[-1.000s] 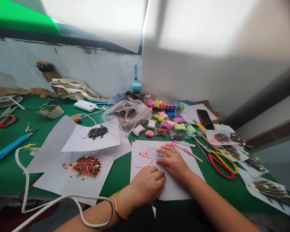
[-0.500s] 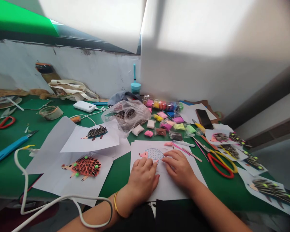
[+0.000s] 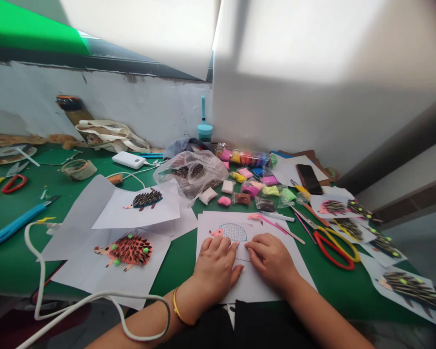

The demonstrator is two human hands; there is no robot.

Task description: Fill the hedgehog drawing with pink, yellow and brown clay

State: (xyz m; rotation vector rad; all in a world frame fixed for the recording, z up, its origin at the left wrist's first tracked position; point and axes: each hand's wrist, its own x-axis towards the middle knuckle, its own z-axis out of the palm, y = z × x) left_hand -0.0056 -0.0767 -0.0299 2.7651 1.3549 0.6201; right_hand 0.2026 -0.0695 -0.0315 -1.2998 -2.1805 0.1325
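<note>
On the green surface [image 3: 181, 261], a pink-faced, blue-dotted hedgehog drawing [image 3: 233, 231] on white paper [image 3: 204, 220] now shows its whole back: the right hand [image 3: 271, 261] has withdrawn to its rear, fingers curled, any pinch impossible to tell. The left hand [image 3: 216, 269] has moved up, palm down, loosely spread, gripping nothing visible.

One left hand [image 3: 216, 269] and one right hand [image 3: 272, 261], so that's two hands in play, and one gold bangle [image 3: 176, 309]! One blue-dotted hedgehog drawing [image 3: 233, 231] in the middle. Over left, two spiky hedgehogs [image 3: 147, 198], and look, four green balls [image 3: 146, 250] on one of those. Out right, five further spiky hedgehogs [image 3: 409, 286]! Scissors [image 3: 319, 230] now: one pair left, one pair right, making two. Then one phone [image 3: 308, 179], one power bank [image 3: 128, 160], one tape roll [image 3: 89, 169].
</note>
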